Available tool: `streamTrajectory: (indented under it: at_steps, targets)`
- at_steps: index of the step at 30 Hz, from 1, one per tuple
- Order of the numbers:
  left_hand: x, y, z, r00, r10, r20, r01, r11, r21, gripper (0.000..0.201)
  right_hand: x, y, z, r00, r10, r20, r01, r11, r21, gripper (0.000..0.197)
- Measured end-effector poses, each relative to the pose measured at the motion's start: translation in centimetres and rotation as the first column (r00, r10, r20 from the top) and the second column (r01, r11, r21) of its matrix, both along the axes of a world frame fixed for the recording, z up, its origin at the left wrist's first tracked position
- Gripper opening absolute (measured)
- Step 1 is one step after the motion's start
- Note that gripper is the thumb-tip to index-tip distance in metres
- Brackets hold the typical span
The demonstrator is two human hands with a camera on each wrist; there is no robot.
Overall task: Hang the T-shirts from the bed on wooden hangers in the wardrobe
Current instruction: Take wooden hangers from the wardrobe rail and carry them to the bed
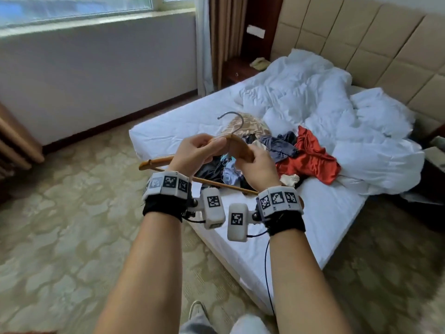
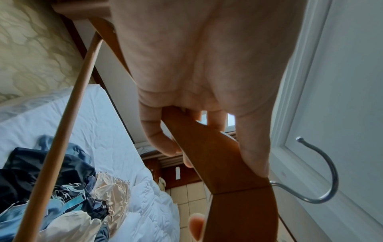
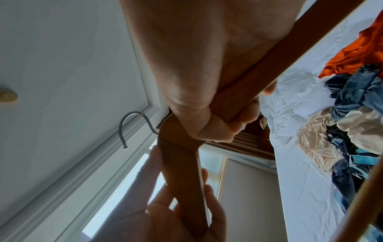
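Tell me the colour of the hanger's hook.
The hook is silver-grey metal, on the brown wooden hanger; clearest in the left wrist view.

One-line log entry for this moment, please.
both hands grip hanger | no shirt on it | clothes pile on bed

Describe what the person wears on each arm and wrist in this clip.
Both forearms are bare, with no sleeves. The left wrist and right wrist each carry a black fabric wrap topped by a band of white blocks printed with black-and-white square markers. A white, rounded camera pod with its own marker juts inward from each band, and a thin black cable trails from the right one.
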State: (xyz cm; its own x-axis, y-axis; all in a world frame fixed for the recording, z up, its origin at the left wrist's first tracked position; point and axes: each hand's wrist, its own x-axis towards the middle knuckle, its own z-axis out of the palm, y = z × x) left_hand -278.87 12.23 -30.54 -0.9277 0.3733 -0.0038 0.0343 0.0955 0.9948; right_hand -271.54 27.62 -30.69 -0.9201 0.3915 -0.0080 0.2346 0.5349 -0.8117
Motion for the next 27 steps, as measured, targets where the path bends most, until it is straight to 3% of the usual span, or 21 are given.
streamTrajectory:
  at_steps: [5,12,15,19,24,27]
  targets:
    - [-6.8,2.8,-1.0,0.994,-0.102,0.039,0.102,0.995,0.009,0.022,-5.0,2.1,-0.8,0.997,-0.070,0.011,0.071,0.997,-0.044,0.022]
    - [-15.8,9.3,-3.0,0.977,-0.192,0.090,0.191,0.981,0.015,0.020,-13.2,8.2,-3.0,0.983,-0.169,0.074,0.171,0.985,-0.019,0.019]
    - [-18.8,11.7,-4.1,0.968,-0.213,0.133,0.214,0.977,0.013,0.030,-16.1,10.8,-4.2,0.981,-0.163,0.101,0.165,0.986,-0.012,0.017]
    - [-24.1,15.9,-4.6,0.953,-0.238,0.188,0.241,0.970,0.009,0.019,-21.6,14.9,-5.5,0.972,-0.171,0.163,0.182,0.981,-0.060,0.017]
    - [-30.7,19.8,-5.6,0.950,-0.238,0.203,0.259,0.962,-0.082,0.036,-27.6,19.0,-7.0,0.970,-0.152,0.191,0.179,0.975,-0.133,0.013]
    - [-33.8,21.5,-6.8,0.925,-0.309,0.222,0.334,0.939,-0.086,0.033,-29.8,20.6,-6.9,0.969,-0.114,0.218,0.155,0.971,-0.182,0.012]
